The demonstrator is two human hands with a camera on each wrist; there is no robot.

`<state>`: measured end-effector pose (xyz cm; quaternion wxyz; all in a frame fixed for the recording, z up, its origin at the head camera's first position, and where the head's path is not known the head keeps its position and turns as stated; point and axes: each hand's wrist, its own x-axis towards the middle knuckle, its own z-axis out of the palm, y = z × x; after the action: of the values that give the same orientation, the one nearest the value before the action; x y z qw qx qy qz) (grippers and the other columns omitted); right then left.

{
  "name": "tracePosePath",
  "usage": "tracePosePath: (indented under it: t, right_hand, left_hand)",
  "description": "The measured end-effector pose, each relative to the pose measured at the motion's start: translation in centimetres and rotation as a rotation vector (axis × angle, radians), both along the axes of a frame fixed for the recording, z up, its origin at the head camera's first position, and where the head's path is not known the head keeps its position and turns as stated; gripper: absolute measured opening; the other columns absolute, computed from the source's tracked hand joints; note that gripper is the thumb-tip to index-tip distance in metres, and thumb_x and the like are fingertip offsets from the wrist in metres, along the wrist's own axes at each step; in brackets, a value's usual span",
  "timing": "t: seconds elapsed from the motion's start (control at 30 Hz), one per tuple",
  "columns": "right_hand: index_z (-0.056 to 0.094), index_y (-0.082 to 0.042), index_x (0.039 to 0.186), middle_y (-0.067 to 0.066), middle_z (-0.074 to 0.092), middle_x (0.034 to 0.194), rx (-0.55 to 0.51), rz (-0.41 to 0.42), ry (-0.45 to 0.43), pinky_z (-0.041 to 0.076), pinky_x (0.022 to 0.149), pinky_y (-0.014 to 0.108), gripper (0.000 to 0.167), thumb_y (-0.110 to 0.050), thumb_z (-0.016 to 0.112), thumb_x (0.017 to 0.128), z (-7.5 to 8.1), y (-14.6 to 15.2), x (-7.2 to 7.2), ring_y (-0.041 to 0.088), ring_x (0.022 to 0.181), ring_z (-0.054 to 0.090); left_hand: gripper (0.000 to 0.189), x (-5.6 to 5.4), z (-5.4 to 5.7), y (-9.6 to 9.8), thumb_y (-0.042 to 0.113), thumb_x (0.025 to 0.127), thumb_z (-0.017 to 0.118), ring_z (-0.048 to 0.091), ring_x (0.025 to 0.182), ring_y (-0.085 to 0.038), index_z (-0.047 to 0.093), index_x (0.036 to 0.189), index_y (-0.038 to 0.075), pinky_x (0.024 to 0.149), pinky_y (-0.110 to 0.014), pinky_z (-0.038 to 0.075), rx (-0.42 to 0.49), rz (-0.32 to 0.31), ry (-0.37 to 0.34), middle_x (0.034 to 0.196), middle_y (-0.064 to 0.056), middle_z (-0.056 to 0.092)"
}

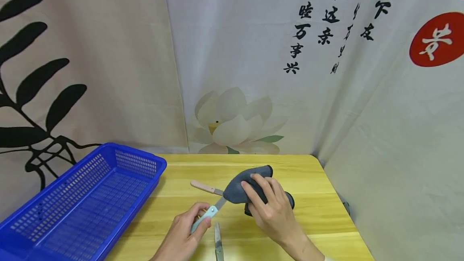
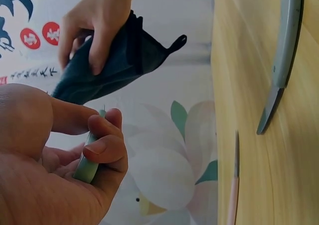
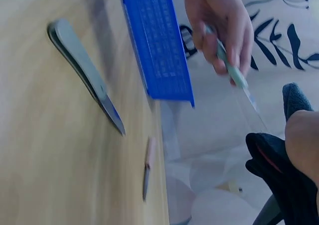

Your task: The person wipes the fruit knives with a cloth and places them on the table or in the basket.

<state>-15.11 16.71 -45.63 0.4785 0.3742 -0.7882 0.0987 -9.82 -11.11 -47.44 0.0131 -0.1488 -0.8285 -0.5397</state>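
Note:
My left hand (image 1: 183,230) grips the mint-green handle of a small knife (image 1: 204,219), its blade pointing up and to the right. My right hand (image 1: 272,214) holds a dark grey-blue cloth (image 1: 236,189) with a black edge and a hanging loop (image 2: 177,44). In the head view the cloth's left end meets the blade's tip; whether they touch, I cannot tell. Behind the blade, a pink-handled knife (image 1: 203,186) lies on the table. A grey-green-handled knife (image 3: 82,60) lies nearer the front, blade pointing away.
A large blue plastic basket (image 1: 145,184) with mesh walls stands at the left of the yellow wooden table (image 1: 319,204). Behind the table hangs a pale curtain (image 1: 239,51) printed with a lotus, dark leaves and writing.

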Motion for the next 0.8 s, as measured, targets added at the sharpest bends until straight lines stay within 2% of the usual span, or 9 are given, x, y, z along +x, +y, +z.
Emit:
tracePosePath:
  t: [0.23, 0.47, 0.8]
  right_hand:
    - [0.076, -0.016, 0.143, 0.015, 0.074, 0.138, 0.07, 0.053, -0.002, 0.063, 0.086, 0.045, 0.039, -0.023, 0.048, 0.116, -0.9, -1.7, 1.7, 0.032, 0.107, 0.065]
    - [0.076, -0.021, 0.143, 0.013, 0.071, 0.14, 0.13, 0.035, -0.051, 0.062, 0.084, 0.042, 0.041, -0.02, 0.043, 0.118, -1.8, -2.4, 2.2, 0.028, 0.104, 0.062]
    - [0.075, -0.022, 0.145, 0.013, 0.07, 0.142, 0.154, -0.004, -0.083, 0.064, 0.087, 0.045, 0.044, -0.021, 0.039, 0.12, -1.8, -2.1, 1.9, 0.031, 0.109, 0.063]
  left_hand:
    - [0.016, -0.3, 0.4, 0.6, 0.013, 0.11, 0.071, 0.059, 0.078, -0.002, 0.072, 0.126, 0.014, 0.072, -0.023, 0.048, -0.023, 0.026, -0.069, 0.094, 0.005, 0.072]
    - [0.023, -0.5, 0.6, 0.7, 0.023, 0.113, 0.069, 0.06, 0.081, -0.003, 0.072, 0.133, 0.014, 0.075, -0.025, 0.048, -0.064, 0.032, -0.117, 0.096, 0.007, 0.071]
    - [0.022, -0.6, 0.4, 0.6, 0.018, 0.114, 0.064, 0.059, 0.078, -0.004, 0.071, 0.134, 0.014, 0.072, -0.026, 0.047, -0.047, -0.012, -0.089, 0.095, 0.005, 0.069]
